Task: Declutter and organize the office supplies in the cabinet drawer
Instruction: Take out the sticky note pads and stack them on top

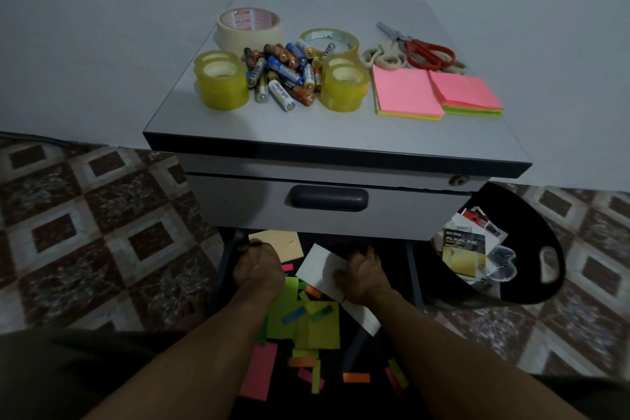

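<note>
While left hand (256, 268) grips tan card (284, 242) and right hand (363, 274) white sheet (317, 266), a hasty lift may scatter loose sticky notes (320, 322).

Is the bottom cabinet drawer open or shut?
Open. The bottom drawer is pulled out past the top drawer, showing loose coloured notes inside.

Patterned brown floor tiles (85, 215) below a plain white wall (102, 27).

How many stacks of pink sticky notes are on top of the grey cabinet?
2. Both lie on the grey cabinet top, right side, in front of the red-handled scissors: one pink-topped paper stack nearer the middle, the other just right of it.
</note>
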`<action>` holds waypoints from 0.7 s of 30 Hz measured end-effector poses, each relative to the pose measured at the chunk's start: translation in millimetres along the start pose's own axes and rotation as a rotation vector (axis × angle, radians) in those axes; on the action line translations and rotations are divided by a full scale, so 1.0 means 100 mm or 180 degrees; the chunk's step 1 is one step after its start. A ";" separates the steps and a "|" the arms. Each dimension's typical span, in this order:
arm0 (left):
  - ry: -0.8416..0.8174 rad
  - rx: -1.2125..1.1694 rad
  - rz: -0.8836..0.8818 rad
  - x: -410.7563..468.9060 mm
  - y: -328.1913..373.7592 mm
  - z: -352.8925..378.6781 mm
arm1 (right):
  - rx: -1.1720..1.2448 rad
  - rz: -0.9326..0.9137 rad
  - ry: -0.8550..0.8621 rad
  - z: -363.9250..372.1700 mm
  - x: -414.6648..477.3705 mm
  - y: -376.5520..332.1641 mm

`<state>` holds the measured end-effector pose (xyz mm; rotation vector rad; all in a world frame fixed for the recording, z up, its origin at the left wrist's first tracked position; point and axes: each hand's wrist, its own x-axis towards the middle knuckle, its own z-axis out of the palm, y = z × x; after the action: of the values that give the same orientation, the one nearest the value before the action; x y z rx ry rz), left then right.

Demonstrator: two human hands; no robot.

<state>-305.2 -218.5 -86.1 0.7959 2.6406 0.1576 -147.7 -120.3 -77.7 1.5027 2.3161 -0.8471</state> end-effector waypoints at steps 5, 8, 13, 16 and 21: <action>-0.0140 -0.0463 -0.0350 0.03 0.10 -0.06 | 0.0476 0.0178 0.0029 -0.03 0.00 0.02; -0.0208 -0.0799 -0.0517 0.06 0.13 -0.09 | 0.1019 0.0112 0.0062 -0.08 -0.03 0.04; -0.0269 -0.1157 -0.0688 0.06 0.10 -0.13 | 0.1882 0.0081 0.0228 -0.13 -0.13 0.06; -0.0321 -0.1338 -0.0764 0.05 0.08 -0.17 | 0.2239 0.0161 0.0347 -0.11 -0.15 0.10; -0.0506 -0.1562 -0.0759 0.00 0.02 -0.19 | 0.2429 0.0306 0.0374 -0.08 -0.26 0.12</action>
<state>-312.0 -216.6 -68.0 0.3137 2.3704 0.6190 -125.2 -131.3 -62.2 1.9529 2.0621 -1.7880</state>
